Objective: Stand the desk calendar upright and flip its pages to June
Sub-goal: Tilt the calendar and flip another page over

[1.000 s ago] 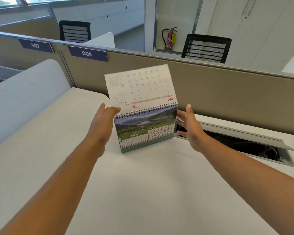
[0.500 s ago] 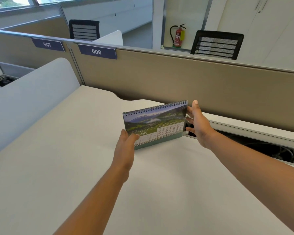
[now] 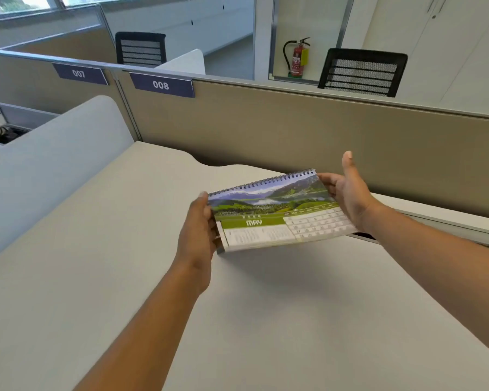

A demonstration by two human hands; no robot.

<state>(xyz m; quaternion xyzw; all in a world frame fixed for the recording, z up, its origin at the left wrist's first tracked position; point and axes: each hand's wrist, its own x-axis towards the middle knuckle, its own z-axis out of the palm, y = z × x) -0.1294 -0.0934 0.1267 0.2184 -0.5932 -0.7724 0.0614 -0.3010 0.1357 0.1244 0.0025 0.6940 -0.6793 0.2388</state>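
Observation:
The spiral-bound desk calendar (image 3: 277,213) is off the white desk (image 3: 96,277), tilted back with its front page facing up. That page shows a mountain landscape, the word MAY and a date grid. My left hand (image 3: 198,230) grips its left edge. My right hand (image 3: 347,193) holds its right edge, fingers under it and the thumb raised. A shadow lies on the desk below the calendar.
A beige partition (image 3: 294,131) with labels 007 and 008 runs behind the desk. A cable slot with a grey lid (image 3: 446,230) lies at the right. A white curved divider (image 3: 54,159) stands at the left. Black chairs (image 3: 362,71) and a fire extinguisher (image 3: 298,59) are beyond.
A page that stood raised a second ago has gone over the back. The calendar stood on the desk; now both hands hold it lifted and tilted flatter, nearer to me.

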